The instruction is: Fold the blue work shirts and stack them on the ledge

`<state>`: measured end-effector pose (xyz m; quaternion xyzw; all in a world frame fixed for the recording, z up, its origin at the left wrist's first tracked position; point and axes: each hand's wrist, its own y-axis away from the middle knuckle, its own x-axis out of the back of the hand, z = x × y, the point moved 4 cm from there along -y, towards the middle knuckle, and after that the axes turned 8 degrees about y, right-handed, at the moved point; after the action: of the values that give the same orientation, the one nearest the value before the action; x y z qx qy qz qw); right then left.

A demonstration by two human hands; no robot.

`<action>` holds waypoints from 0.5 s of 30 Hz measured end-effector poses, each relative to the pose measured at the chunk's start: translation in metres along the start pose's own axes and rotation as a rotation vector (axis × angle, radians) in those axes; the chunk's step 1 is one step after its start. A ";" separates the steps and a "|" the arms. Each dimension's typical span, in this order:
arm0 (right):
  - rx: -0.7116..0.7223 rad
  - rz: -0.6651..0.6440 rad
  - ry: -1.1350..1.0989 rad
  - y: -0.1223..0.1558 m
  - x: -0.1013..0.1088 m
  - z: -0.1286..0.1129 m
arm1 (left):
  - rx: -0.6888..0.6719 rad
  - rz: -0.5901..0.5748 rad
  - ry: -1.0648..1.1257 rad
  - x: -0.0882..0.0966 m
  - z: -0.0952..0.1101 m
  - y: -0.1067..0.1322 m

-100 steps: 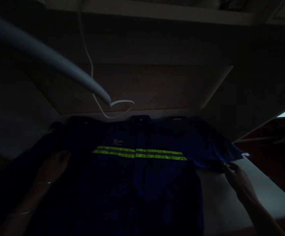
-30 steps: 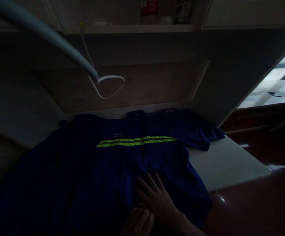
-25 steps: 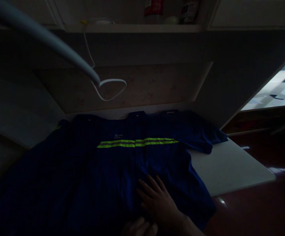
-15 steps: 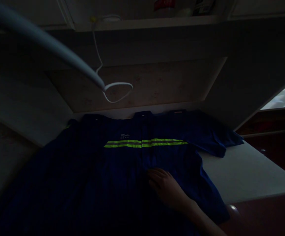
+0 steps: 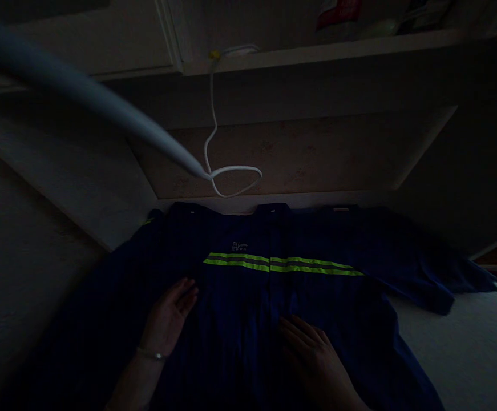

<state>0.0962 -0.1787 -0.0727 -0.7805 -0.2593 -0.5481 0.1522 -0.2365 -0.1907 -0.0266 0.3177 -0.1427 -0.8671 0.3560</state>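
Note:
A dark blue work shirt (image 5: 248, 308) with a yellow reflective stripe (image 5: 282, 264) across the chest lies spread flat, front up, on a white surface (image 5: 466, 348). My left hand (image 5: 169, 317) rests flat on the shirt's left side below the stripe, fingers stretched out, a thin bracelet on the wrist. Flat on the middle of the shirt, near the button line, lies my right hand (image 5: 316, 357) with its fingers apart. Neither hand holds anything. The scene is very dim.
A pale tube (image 5: 81, 94) slants in from the upper left above the shirt. A white cord (image 5: 226, 177) hangs in a loop from a shelf (image 5: 316, 54) with some containers on it. A back panel stands behind the shirt's collar.
The view has swung left. My left hand has come out onto the shirt's left side. My right hand has stayed flat near the middle of the shirt.

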 end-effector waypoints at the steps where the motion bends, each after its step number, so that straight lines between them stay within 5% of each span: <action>1: 0.005 0.006 0.007 0.000 -0.001 0.002 | -0.025 0.075 0.039 0.000 0.013 -0.020; 7: 0.092 0.076 0.076 -0.004 -0.011 0.012 | -0.003 0.264 0.044 0.005 0.043 -0.103; 15: 0.177 0.189 0.088 -0.004 -0.015 0.020 | -0.135 0.305 -0.063 0.010 0.065 -0.150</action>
<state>0.1059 -0.1685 -0.0942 -0.7603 -0.2248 -0.5399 0.2825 -0.3636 -0.0905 -0.0536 0.2405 -0.1415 -0.8203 0.4993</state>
